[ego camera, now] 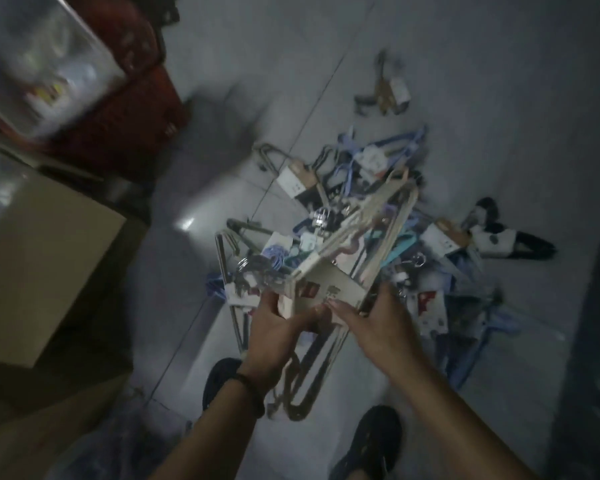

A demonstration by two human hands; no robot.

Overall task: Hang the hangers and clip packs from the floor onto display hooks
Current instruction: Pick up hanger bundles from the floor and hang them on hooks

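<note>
A bundle of cream hangers (pixel 371 230) with a card label (pixel 329 289) is lifted above the floor pile. My left hand (pixel 278 330) grips the bundle's near end, fingers curled round it. My right hand (pixel 378 320) holds the label's right edge, its fingers closed on the card. Under the hands hang the bundle's dark hook loops (pixel 305 386). The pile of hanger and clip packs (pixel 388 202) in blue, beige and black lies on the grey tiled floor beyond the hands. The whole view is dim and blurred.
A separate small pack (pixel 387 91) lies apart at the back. A black hanger pack (pixel 510 240) sits at the pile's right. Red crates (pixel 132 109) and a cardboard box (pixel 39 268) stand on the left. My two feet in dark shoes (pixel 371 441) stand near the pile.
</note>
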